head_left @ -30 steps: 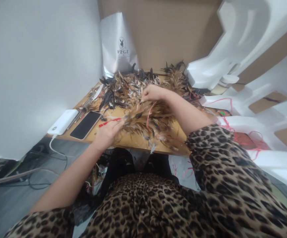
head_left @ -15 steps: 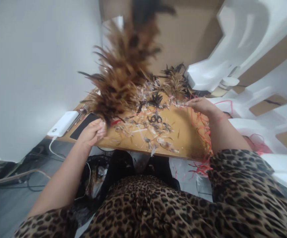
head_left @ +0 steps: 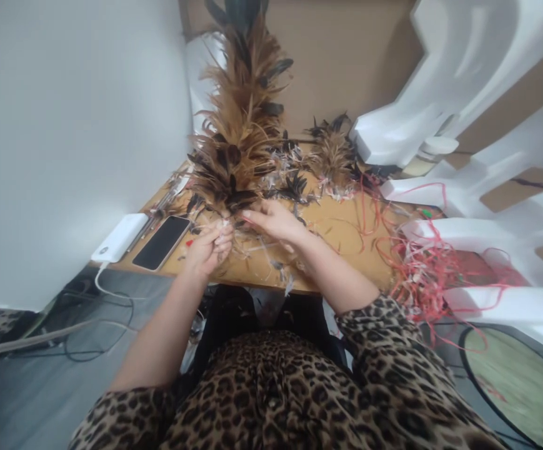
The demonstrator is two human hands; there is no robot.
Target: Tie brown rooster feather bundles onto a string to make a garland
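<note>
A tall duster-like bundle of brown and black feathers stands upright over the left part of the table. My left hand is closed around its narrow lower end. My right hand reaches in from the right, its thumb and fingers pinched together against the lowest feathers. What it pinches is hidden. Loose feathers and pale scraps lie under and around both hands. Behind my right hand sits a small dark feather tuft.
A smaller feather bundle lies at the back of the table. To the right, red string is tangled over white foam pieces. A phone and a white power bank lie at the left edge. A lidded jar stands back right.
My right hand has come from the right side of the table to the base of the feathers. My left hand has shifted right, and the bundle is more upright. The scissors are now mostly covered.
</note>
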